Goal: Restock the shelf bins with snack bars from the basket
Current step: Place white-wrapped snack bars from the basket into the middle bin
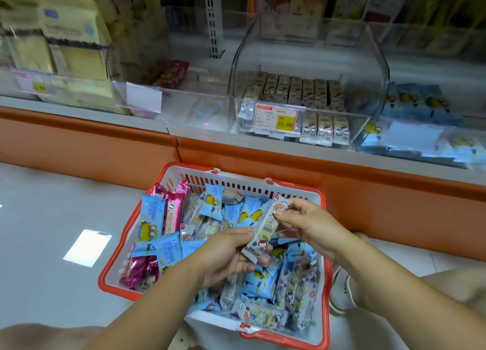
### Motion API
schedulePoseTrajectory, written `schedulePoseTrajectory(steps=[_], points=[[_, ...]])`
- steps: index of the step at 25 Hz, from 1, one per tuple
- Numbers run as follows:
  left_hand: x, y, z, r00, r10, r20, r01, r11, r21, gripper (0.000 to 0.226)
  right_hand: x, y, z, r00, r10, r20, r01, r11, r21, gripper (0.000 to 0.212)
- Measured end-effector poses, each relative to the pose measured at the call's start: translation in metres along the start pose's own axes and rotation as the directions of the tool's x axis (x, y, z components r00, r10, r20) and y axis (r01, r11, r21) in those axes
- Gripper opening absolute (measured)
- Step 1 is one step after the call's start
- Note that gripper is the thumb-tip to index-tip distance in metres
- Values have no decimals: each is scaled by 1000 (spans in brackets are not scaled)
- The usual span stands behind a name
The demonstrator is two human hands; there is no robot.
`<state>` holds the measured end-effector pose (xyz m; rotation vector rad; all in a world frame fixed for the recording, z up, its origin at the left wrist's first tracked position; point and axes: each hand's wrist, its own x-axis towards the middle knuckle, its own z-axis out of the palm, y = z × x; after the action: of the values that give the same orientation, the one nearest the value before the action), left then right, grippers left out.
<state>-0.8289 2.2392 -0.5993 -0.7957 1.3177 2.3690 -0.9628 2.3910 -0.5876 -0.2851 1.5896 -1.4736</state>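
Both hands hold one cream snack bar (263, 231) over the basket (244, 184). The left hand (231, 255) cups its lower end and the right hand (307, 223) pinches the top, likely squaring it up for the clear bin (378, 68) of matching bars at twelve o'clock.

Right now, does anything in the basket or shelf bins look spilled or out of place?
Nothing spilled or damaged. The basket holds a jumbled mix of blue, pink and cream bars, unlike the neat rows in the clear bin. The left hand and right hand hold one cream bar.
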Motion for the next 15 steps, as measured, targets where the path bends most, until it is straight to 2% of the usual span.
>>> schedulePoseTrajectory(steps=[4,5,7,8,9,11,12,13,15], points=[[-12,49,15,978,203,50,-200,979,-47,28,-11,-54,17,978,-182,97,185,983,-13,51],[-16,68,20,963,263,48,-264,965,-4,27,-11,-78,20,966,-241,87,247,967,-65,56],[-24,105,27,897,441,-45,-415,871,264,23,-5,-132,19,930,-368,-1,362,915,-179,58],[-26,121,25,822,559,-107,-464,767,443,22,0,-158,16,902,-427,-63,405,887,-223,55],[-28,136,21,718,683,-136,-479,626,616,24,7,-182,12,869,-475,-141,431,865,-256,52],[-24,157,8,527,848,-59,-364,287,886,38,27,-217,1,792,-528,-308,433,840,-327,47],[-20,164,2,472,881,-7,-279,157,947,45,40,-226,-3,772,-525,-359,398,839,-370,44],[-15,169,-3,448,894,32,-215,72,974,51,53,-230,-6,780,-497,-381,342,848,-405,38],[-3,176,-10,441,895,70,-130,-14,991,58,80,-229,-9,845,-376,-379,180,869,-461,20]])
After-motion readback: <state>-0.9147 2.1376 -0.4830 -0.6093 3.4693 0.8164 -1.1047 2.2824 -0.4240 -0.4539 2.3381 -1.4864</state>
